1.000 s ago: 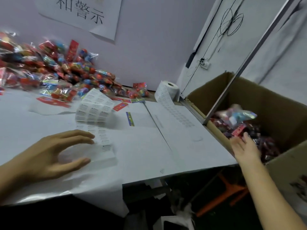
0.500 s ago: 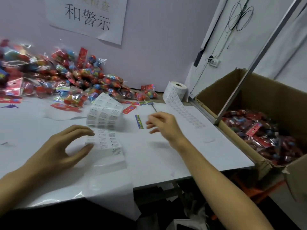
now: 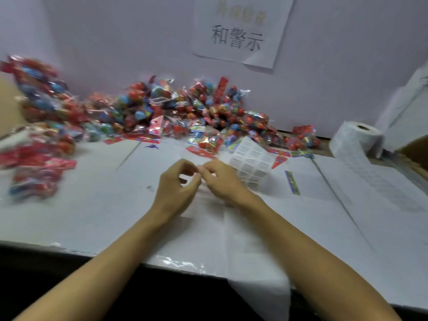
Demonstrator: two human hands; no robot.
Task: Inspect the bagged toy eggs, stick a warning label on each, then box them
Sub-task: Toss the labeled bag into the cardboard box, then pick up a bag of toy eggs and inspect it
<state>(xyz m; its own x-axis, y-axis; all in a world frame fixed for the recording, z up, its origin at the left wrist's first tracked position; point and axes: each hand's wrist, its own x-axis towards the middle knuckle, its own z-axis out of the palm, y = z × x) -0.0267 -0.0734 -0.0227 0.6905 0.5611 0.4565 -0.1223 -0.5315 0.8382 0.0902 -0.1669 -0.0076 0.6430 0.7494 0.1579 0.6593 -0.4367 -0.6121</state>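
Observation:
A big pile of bagged toy eggs (image 3: pixel 176 117), red and blue in clear bags, lies along the back wall, with more bags at the left (image 3: pixel 34 163). A white strip of warning labels (image 3: pixel 251 162) curls up on the table just right of my hands. My left hand (image 3: pixel 177 186) and my right hand (image 3: pixel 223 180) meet at mid-table. Their curled fingertips pinch together at the near end of the label strip. The pinched piece is too blurred to make out.
A roll of labels (image 3: pixel 354 140) stands at the back right, its tail running down the white table (image 3: pixel 92 205). A corner of the cardboard box (image 3: pixel 414 147) shows at the far right edge. A paper sign (image 3: pixel 238 33) hangs on the wall. Loose red header cards lie near the pile.
The view has swung left, away from the box. My right hand came from the box to the label strip, and my left hand has curled up to meet it.

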